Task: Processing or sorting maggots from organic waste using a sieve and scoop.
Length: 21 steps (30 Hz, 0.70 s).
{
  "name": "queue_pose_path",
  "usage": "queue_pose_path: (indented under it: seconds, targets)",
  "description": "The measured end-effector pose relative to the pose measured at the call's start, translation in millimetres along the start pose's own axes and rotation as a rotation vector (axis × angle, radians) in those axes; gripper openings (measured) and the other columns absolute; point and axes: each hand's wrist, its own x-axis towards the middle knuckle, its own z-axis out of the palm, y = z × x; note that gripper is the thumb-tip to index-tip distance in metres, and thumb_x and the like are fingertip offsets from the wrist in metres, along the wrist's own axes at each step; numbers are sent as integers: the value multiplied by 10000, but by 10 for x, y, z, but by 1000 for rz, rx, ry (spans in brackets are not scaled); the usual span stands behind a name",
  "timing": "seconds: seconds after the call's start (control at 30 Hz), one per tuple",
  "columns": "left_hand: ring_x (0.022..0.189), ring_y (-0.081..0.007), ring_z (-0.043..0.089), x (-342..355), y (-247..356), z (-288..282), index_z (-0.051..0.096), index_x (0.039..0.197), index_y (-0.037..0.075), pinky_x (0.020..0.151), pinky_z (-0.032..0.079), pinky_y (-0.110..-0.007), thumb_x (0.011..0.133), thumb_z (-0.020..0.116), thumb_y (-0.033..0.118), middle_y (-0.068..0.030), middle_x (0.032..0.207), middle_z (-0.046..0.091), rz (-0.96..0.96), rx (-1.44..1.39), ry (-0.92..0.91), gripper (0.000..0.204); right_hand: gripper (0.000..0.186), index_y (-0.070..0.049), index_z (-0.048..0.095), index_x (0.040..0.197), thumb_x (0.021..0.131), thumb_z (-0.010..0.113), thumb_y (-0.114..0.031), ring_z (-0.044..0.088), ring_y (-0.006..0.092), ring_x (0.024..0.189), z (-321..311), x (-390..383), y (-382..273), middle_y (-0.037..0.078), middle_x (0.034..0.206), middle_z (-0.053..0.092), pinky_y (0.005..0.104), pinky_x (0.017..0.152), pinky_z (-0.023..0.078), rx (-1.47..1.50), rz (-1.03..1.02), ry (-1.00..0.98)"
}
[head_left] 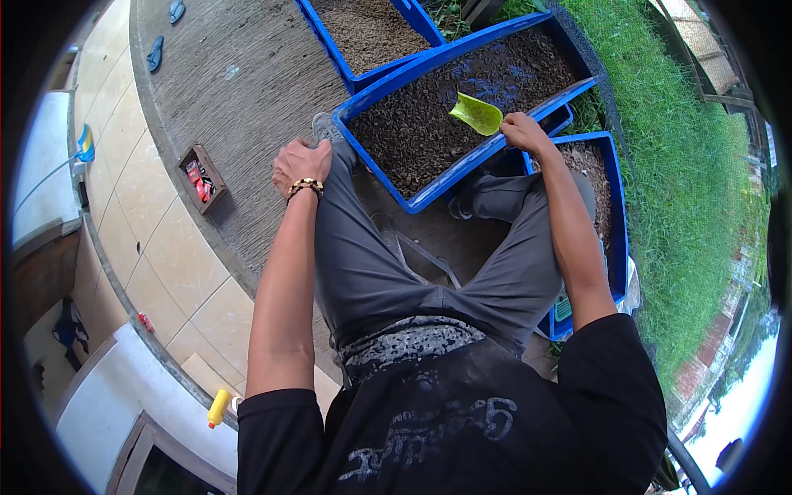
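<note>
My right hand (525, 132) grips the handle end of a yellow-green plastic scoop (478, 114). The scoop is held over a long blue bin (450, 183), above the dark, grainy stuff (412, 136) in it. Many small grub-like bits show in that stuff, too fine to tell for sure. Little or nothing shows in the scoop's trough. My left hand (303, 163), with a beaded bracelet (306, 186) at the wrist, rests on my left knee. Its fingers drape over the knee and hold no object.
A second blue bin (351, 81) with lighter brown grains stands beyond; another blue bin (620, 223) stands at right, beside grass (672, 165). On the concrete at left lie a small wooden box (200, 178) with red items and sandals (155, 54). A yellow bottle (219, 407) lies on the tiles.
</note>
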Motion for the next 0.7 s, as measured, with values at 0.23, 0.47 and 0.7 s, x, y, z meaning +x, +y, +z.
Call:
queue_pose_path:
  seconds: [0.23,0.47,0.7]
  targets:
    - [1061,-357,657,-3,11,16,752,982,117,912,514,-443,718,618,417,-158,1088,713,3,11,1,422,318,38,654,822,871,545,-256,664,239,680,32,5,45,142,709,672,382,645,507,5,-64,51]
    - [1062,-350,657,-6,4,-3,752,980,116,907,517,-440,717,620,423,-153,1086,715,-3,14,-6,426,304,44,645,820,864,548,-241,657,232,675,30,-2,9,143,708,668,378,640,504,10,-74,44]
    - [1068,-355,653,11,-4,23,752,980,114,911,514,-446,714,620,424,-159,1092,711,0,6,-10,430,305,44,651,833,860,552,-243,654,232,672,32,-9,10,141,711,668,380,637,502,12,-74,44]
